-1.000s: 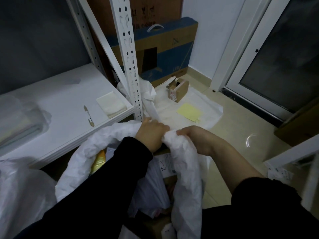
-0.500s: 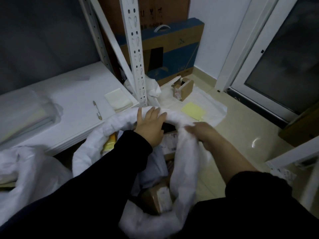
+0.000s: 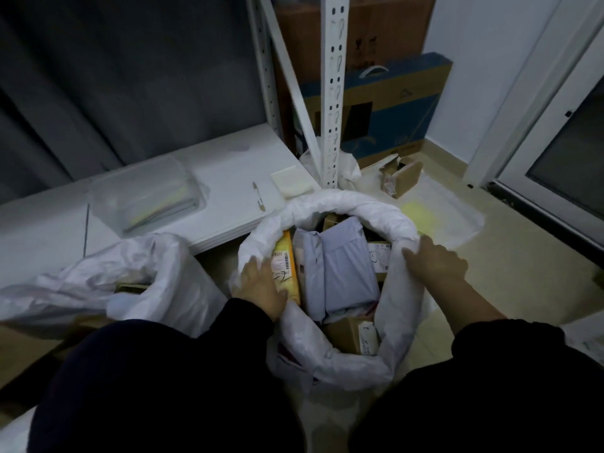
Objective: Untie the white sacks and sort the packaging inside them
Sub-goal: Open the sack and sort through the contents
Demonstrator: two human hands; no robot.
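Note:
A white sack (image 3: 346, 206) stands open in front of me, its rim rolled down into a thick ring. My left hand (image 3: 260, 286) grips the rim on the left side. On the right side my right hand (image 3: 434, 261) grips the rim as well. Inside lie a yellow padded mailer (image 3: 287, 256) with a barcode label, pale grey-blue poly mailers (image 3: 340, 269) and brown cardboard boxes (image 3: 346, 333). A second white sack (image 3: 157, 279) lies slumped and open to the left.
A white shelf board (image 3: 225, 178) carries a clear plastic box (image 3: 147, 194), a pen (image 3: 259, 196) and a paper pad (image 3: 291, 184). A white rack post (image 3: 333, 93) rises behind the sack. A small brown box (image 3: 400, 176) and a yellow sheet (image 3: 420, 214) lie on the floor.
My hands have moved apart from the bunched neck to the two sides of the rim. The sack mouth has spread wide, and the packages inside have come into view.

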